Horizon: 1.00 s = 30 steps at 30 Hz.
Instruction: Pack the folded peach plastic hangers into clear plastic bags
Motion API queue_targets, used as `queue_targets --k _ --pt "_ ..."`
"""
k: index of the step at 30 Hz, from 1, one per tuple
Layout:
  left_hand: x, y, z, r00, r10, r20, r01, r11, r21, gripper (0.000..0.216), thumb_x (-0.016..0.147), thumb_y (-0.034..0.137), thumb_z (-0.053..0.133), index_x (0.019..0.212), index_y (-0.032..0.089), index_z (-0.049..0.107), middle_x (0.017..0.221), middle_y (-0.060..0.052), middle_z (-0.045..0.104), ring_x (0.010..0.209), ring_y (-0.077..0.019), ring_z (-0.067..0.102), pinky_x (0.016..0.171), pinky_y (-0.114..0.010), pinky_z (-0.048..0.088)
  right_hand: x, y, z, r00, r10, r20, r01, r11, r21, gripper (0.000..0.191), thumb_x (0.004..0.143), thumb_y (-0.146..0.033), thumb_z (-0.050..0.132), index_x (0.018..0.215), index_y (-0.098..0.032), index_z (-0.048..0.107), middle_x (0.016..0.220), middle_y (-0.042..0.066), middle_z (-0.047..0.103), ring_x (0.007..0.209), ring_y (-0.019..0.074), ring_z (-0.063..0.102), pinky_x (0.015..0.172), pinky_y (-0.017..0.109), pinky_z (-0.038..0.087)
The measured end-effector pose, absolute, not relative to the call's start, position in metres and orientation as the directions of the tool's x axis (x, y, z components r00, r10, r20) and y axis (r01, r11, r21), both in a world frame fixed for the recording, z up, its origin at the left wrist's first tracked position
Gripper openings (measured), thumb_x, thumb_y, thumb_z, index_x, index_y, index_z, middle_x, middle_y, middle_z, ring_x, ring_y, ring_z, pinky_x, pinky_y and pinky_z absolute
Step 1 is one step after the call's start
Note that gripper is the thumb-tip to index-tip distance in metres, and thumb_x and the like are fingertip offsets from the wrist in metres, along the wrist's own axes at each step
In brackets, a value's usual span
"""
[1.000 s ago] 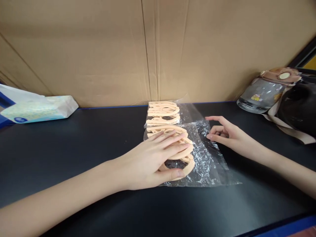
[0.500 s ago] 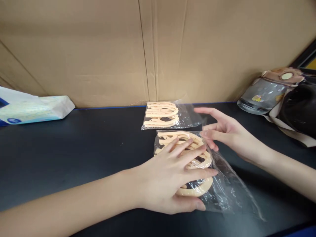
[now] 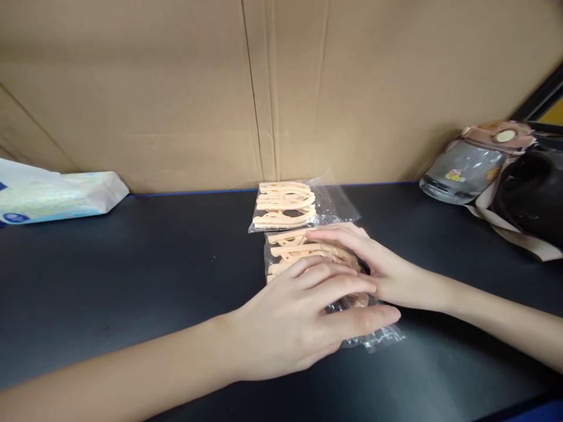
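Note:
A clear plastic bag of peach-coloured plastic pieces (image 3: 294, 251) lies on the black table (image 3: 132, 264). My left hand (image 3: 299, 316) rests flat on its near part, fingers stretched out, thumb along the bag's front edge. My right hand (image 3: 373, 266) lies flat on the bag's far right part, fingers pointing left over the pieces. A second bag of the same peach pieces (image 3: 285, 205) sits just behind, close to the cardboard wall, touched by neither hand.
A cardboard wall (image 3: 281, 88) closes off the back of the table. A white and blue soft pack (image 3: 57, 190) lies at the far left. At the right stand a clear bottle with a brown lid (image 3: 475, 161) and a dark bag (image 3: 530, 196).
The loose flap of the near bag, spread out to the right before, is now folded in under my hands. My right hand came from beside the bag onto it.

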<state>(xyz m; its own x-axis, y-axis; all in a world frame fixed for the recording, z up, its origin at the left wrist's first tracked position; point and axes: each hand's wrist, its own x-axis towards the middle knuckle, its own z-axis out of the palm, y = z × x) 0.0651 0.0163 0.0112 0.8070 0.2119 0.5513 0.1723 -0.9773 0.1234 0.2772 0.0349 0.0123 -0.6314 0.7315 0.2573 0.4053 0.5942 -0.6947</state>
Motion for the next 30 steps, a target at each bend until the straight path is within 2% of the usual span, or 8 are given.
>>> queue_targets --k 3,8,12,17,20,23,26,30 --pt "0.067 0.018 0.011 0.802 0.216 0.557 0.175 -0.976 0.126 0.027 0.094 0.011 0.051 0.114 0.02 0.066 0.115 -0.003 0.069 0.106 -0.0185 0.058 0.099 -0.032 0.042 0.277 0.038 0.011 -0.656 0.725 0.21 0.529 0.64 -0.558 0.054 0.091 -0.034 0.056 0.143 -0.028 0.041 0.145 0.009 0.047 0.14 0.0272 0.032 0.115 0.053 0.025" --pt "0.068 0.021 0.006 0.785 0.164 0.598 0.113 -0.986 0.122 0.017 0.092 0.011 0.056 0.093 0.017 0.072 0.1 -0.002 0.071 0.095 -0.0168 0.059 0.101 -0.031 0.041 0.279 0.047 0.016 -0.716 0.681 0.153 0.526 0.67 -0.524 0.057 0.096 -0.041 0.048 0.149 -0.028 0.034 0.151 0.007 0.043 0.141 0.0271 0.033 0.117 0.055 0.017" --pt "0.066 0.019 0.005 0.799 0.176 0.574 0.107 -0.982 0.153 0.019 0.091 0.009 0.054 0.091 0.015 0.072 0.089 -0.002 0.07 0.08 -0.0158 0.058 0.089 -0.03 0.047 0.283 0.046 0.021 -0.686 0.707 0.174 0.502 0.633 -0.59 0.048 0.099 -0.037 0.042 0.146 -0.029 0.038 0.145 0.004 0.05 0.134 0.0222 0.045 0.113 0.044 0.033" --pt "0.066 0.018 0.002 0.807 0.18 0.562 0.119 -0.982 0.144 0.017 0.088 0.009 0.054 0.089 0.013 0.07 0.081 -0.003 0.066 0.07 -0.015 0.053 0.073 -0.029 0.047 0.292 0.04 0.025 -0.486 0.755 0.439 0.738 0.624 -0.257 0.029 0.094 -0.041 0.051 0.111 -0.02 0.06 0.113 0.01 0.065 0.107 0.0271 0.058 0.091 0.043 0.047" --pt "0.067 0.019 0.001 0.78 0.181 0.6 0.116 -0.983 0.145 0.015 0.085 0.008 0.054 0.084 0.013 0.068 0.075 -0.002 0.062 0.068 -0.0145 0.051 0.071 -0.028 0.047 0.295 0.037 0.024 -0.348 0.846 0.403 0.873 0.45 -0.19 0.037 0.089 -0.056 0.053 0.093 -0.02 0.06 0.089 0.009 0.064 0.084 0.027 0.059 0.073 0.043 0.046" --pt "0.068 0.018 -0.001 0.759 0.195 0.621 0.117 -0.979 0.165 0.017 0.079 0.005 0.052 0.077 0.014 0.066 0.068 -0.001 0.055 0.064 -0.0141 0.047 0.063 -0.027 0.045 0.291 0.035 0.018 -0.34 0.916 0.215 0.87 0.393 -0.299 0.043 0.087 -0.063 0.049 0.088 -0.022 0.061 0.091 0.008 0.063 0.088 0.0269 0.057 0.079 0.045 0.045" --pt "0.069 0.018 -0.001 0.756 0.155 0.636 0.081 -0.986 0.145 0.018 0.072 0.004 0.049 0.07 0.015 0.063 0.064 -0.001 0.052 0.06 -0.0136 0.043 0.06 -0.026 0.043 0.279 0.032 0.012 -0.272 0.954 0.126 0.784 0.296 -0.546 0.041 0.084 -0.063 0.055 0.091 -0.022 0.058 0.097 0.006 0.063 0.093 0.0253 0.057 0.083 0.043 0.046" --pt "0.068 0.019 0.0 0.766 0.057 0.641 0.026 -0.998 0.057 0.015 0.068 0.006 0.049 0.06 0.018 0.055 0.062 -0.001 0.048 0.058 -0.014 0.042 0.059 -0.027 0.042 0.257 0.028 0.014 -0.145 0.985 -0.09 0.41 -0.023 -0.912 0.052 0.075 -0.046 0.074 0.112 -0.022 0.047 0.103 0.006 0.067 0.092 0.0235 0.064 0.076 0.039 0.053"
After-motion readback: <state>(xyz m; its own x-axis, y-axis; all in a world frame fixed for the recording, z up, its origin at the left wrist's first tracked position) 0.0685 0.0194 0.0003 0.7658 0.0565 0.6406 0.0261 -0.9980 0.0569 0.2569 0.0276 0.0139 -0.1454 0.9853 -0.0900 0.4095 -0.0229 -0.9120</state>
